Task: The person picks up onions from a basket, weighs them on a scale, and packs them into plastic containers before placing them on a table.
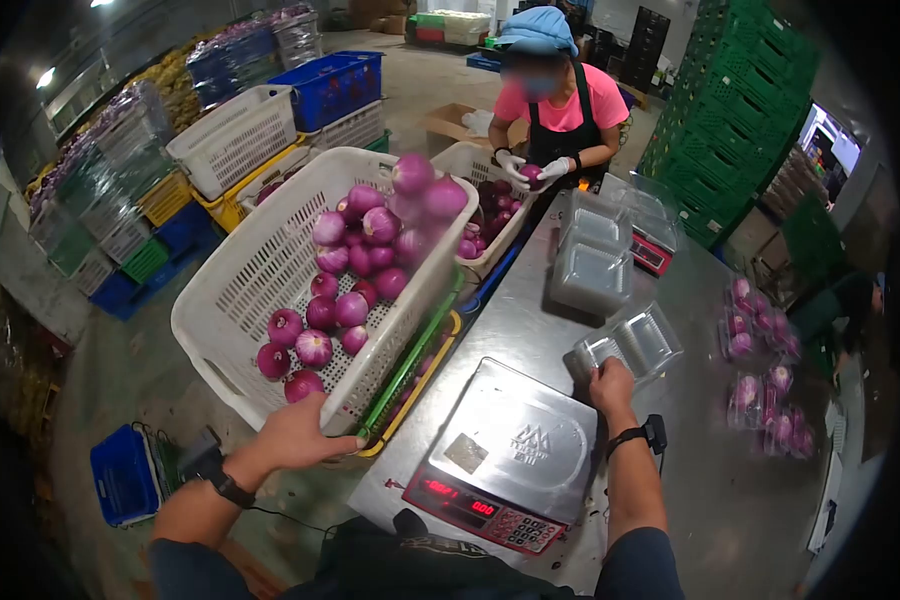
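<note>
Scale (515, 435) shows 0.00, logo lettering unclear.
Left hand (295, 435), thumb spread, touches crate (255, 260); right hand (612, 385) pinches tray (642, 345).

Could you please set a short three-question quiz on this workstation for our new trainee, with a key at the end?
1. Multiple choice: what does the right hand hold?
a) a blue crate
b) a clear plastic container
c) a cardboard box

2. True or false: the scale stands on the metal table, with red digits lit on its display.

3. Fill in the missing word: the left hand is at the near end of the white basket, which holds several purple ____.

Key: 1 b; 2 true; 3 onions.
</note>
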{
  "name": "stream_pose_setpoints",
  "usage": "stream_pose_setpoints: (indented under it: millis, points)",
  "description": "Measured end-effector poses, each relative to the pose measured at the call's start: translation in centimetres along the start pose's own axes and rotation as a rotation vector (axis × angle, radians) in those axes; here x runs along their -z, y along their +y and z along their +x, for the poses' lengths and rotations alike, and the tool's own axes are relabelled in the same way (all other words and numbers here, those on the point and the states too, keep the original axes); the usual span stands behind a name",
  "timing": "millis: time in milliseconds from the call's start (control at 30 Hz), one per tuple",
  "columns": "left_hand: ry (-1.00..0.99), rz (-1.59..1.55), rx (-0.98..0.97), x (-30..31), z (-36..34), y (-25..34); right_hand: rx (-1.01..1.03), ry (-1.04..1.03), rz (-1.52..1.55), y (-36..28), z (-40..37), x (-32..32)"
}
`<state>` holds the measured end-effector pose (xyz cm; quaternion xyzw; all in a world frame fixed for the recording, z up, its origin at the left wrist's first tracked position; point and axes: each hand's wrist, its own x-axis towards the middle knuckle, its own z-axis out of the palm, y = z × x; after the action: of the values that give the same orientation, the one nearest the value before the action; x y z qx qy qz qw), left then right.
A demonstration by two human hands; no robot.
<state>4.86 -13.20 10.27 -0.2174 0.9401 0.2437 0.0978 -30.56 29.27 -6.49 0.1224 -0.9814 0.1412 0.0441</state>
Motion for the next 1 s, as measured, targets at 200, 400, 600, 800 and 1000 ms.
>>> stream_pose_setpoints:
  millis: [200,400,600,800,1000]
  points:
    - [-0.189,0.162,-0.252,14.1,7.6,0.8,0.011,0.330,0.091,-0.7,-0.6,0.1]
    - [0.170,0.008,-0.408,18.0,25.6,0.1,0.266,-0.044,0.096,-12.5,-11.0,7.2]
    - [0.459,-0.039,-0.473,12.0,39.3,3.6,0.311,-0.369,-0.024,-18.9,-21.3,7.0]
    - [0.562,-0.172,-0.624,9.2,45.4,4.0,0.173,-0.350,0.156,-23.8,-23.5,10.7]
    - [0.026,-1.502,-0.501,11.0,43.6,0.7,0.107,-0.013,0.242,-24.5,-23.3,11.1]
